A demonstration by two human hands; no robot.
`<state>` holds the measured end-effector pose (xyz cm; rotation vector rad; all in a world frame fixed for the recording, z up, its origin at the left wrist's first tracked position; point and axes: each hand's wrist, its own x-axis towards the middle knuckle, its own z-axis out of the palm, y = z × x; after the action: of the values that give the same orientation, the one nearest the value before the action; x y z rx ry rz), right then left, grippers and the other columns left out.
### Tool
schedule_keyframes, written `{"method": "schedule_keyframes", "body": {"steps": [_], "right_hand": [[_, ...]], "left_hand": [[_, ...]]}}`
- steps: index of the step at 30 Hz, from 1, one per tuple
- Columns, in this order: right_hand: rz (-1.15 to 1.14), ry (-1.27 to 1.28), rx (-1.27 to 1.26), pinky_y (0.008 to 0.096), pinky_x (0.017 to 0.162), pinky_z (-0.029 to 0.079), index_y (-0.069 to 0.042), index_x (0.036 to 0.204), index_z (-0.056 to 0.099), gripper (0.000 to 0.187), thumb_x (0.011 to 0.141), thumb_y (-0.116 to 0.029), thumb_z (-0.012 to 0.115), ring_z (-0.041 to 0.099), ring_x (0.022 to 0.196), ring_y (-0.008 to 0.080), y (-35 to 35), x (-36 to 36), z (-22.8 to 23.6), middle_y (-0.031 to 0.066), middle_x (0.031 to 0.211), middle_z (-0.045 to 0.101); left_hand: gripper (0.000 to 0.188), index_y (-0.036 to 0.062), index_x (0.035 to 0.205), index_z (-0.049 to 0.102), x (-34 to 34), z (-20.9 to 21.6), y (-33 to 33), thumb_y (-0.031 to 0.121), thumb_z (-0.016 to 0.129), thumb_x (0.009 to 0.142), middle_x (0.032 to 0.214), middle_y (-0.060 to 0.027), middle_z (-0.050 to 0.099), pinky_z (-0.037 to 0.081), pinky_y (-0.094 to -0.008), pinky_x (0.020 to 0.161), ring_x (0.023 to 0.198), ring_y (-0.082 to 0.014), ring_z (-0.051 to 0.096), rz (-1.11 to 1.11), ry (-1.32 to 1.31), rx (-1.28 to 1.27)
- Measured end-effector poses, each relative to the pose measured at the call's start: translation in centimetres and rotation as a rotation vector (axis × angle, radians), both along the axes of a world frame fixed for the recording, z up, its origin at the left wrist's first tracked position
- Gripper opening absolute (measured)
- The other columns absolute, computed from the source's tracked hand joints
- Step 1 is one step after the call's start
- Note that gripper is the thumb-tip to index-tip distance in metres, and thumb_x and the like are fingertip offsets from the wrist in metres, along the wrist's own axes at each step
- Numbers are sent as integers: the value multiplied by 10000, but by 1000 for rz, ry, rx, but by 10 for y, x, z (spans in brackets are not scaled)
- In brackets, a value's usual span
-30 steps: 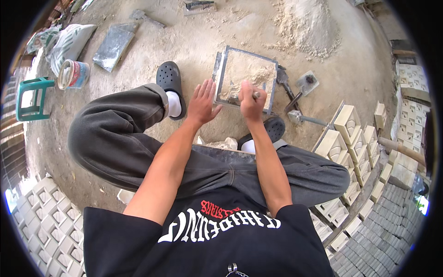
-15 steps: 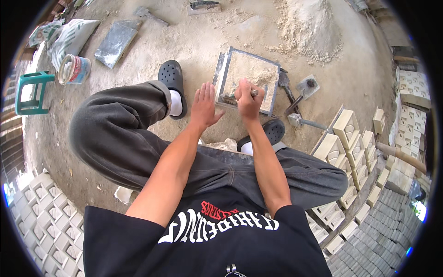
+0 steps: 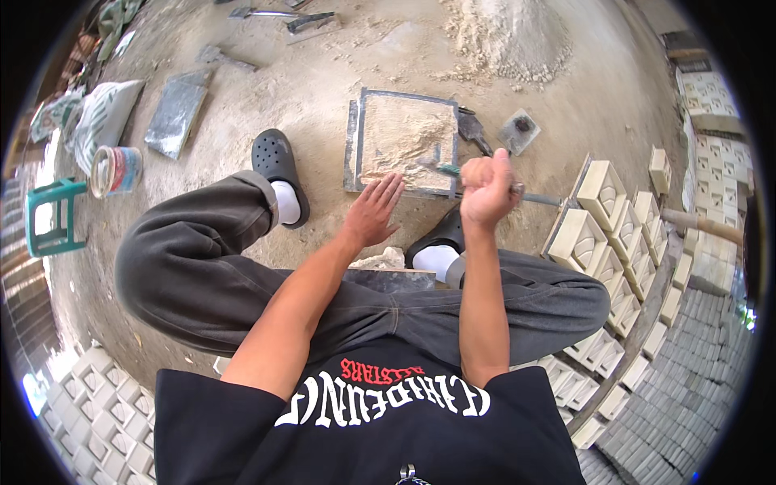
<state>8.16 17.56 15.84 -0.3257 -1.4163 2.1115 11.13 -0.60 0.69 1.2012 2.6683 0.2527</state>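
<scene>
Between my feet lies a square metal-framed mould [image 3: 353, 149], filled with pale, sandy powder [image 3: 408, 129] that is uneven at its right side. My left hand [image 3: 373, 212] is open, fingers stretched out, with its fingertips at the mould's near edge. Beyond the mould's near right corner, my right hand [image 3: 489, 190] is closed in a fist around a small trowel-like tool [image 3: 447, 169]. Its green part and thin end point left over the powder; the grip is mostly hidden by my fingers.
A powder heap [image 3: 513, 36] rises at the far right. Stacked cast blocks [image 3: 602, 190] stand right, beside a hammer-like handle [image 3: 541, 199]. A dark brush-like tool [image 3: 471, 128] and small plate [image 3: 519, 132] lie beyond my right hand. Left are a bucket [image 3: 117, 171], green stool [image 3: 55, 217] and flat slab [image 3: 178, 113].
My right hand has moved right and toward me with the tool, off the powder. My left hand has come nearer the mould's edge. The whole view has shifted slightly.
</scene>
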Motion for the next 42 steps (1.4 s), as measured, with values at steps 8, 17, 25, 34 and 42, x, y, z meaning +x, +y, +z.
{"method": "schedule_keyframes", "body": {"steps": [8, 17, 25, 34, 42], "right_hand": [[-171, 102, -81, 304, 425, 211, -94, 511, 280, 518, 985, -128, 484, 253, 401, 90, 54, 27, 11, -11, 453, 304], [-268, 87, -176, 295, 428, 212, -90, 525, 278, 511, 988, -128, 491, 251, 409, 85, 74, 25, -6, -17, 465, 299], [-347, -40, -112, 321, 445, 255, -131, 532, 252, 511, 989, -167, 480, 243, 387, 117, 89, 22, -15, -9, 441, 282], [-464, -31, -248, 291, 438, 239, -104, 510, 323, 526, 988, -173, 531, 293, 409, 101, 79, 6, -23, -12, 460, 364], [-680, -230, -591, 341, 602, 350, -174, 571, 261, 530, 1003, -355, 509, 274, 469, 155, 105, -3, -25, -10, 483, 271]], "left_hand": [[943, -73, 1495, 214, -33, -5, 28, 607, 498, 907, 1578, -233, 193, 113, -431, 1207, 1483, -336, 154, 142, 71, 59], [1026, -142, 1466, 186, -131, -23, 108, 660, 467, 891, 1552, -297, 203, 118, -446, 1202, 1471, -378, 167, 235, 116, 154], [879, -87, 1481, 227, -129, -29, 140, 563, 465, 939, 1562, -249, 225, 120, -428, 1208, 1480, -351, 155, 125, 102, 210], [785, -30, 1489, 276, -174, -25, 140, 499, 473, 944, 1573, -182, 254, 138, -409, 1210, 1477, -294, 199, -166, 167, 135], [792, -26, 1506, 223, -167, -18, 111, 508, 444, 965, 1582, -196, 214, 126, -394, 1218, 1485, -305, 160, -266, 61, 125]]}}
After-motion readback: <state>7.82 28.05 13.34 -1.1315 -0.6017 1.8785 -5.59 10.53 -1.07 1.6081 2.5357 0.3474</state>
